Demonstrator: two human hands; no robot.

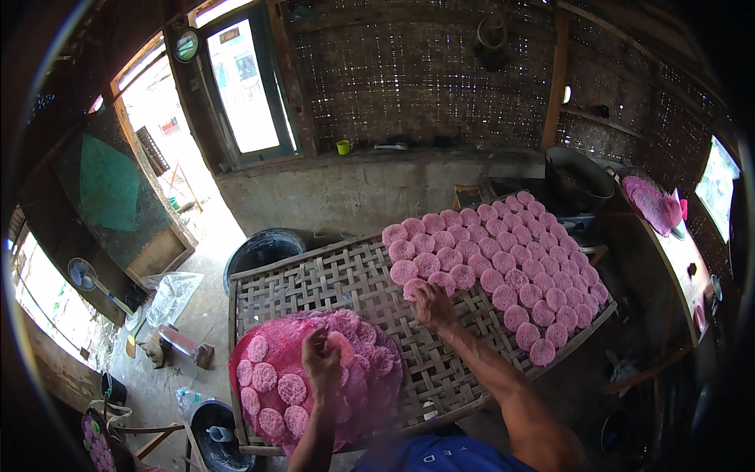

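Rows of pink, round, noodle-textured crackers (pixel 503 262) cover the right part of a woven bamboo rack (pixel 314 282). At the near left corner of these rows, my right hand (pixel 434 307) has its fingers closed on the edge of a pink cracker (pixel 412 289) that lies against the slats. My left hand (pixel 321 362) is above a heap of the same crackers (pixel 292 389) in a pink net (pixel 245 346) on the rack's left end. Its fingers are bent around a blurred pink cracker (pixel 340 348), partly hidden by the hand.
A black tub (pixel 263 245) stands behind the rack's left end, another (pixel 214 440) by its near left corner. A large dark pan (pixel 580 181) sits behind the right end. To the left are a fan (pixel 82 274) and plastic sheeting (pixel 174 297) on the floor.
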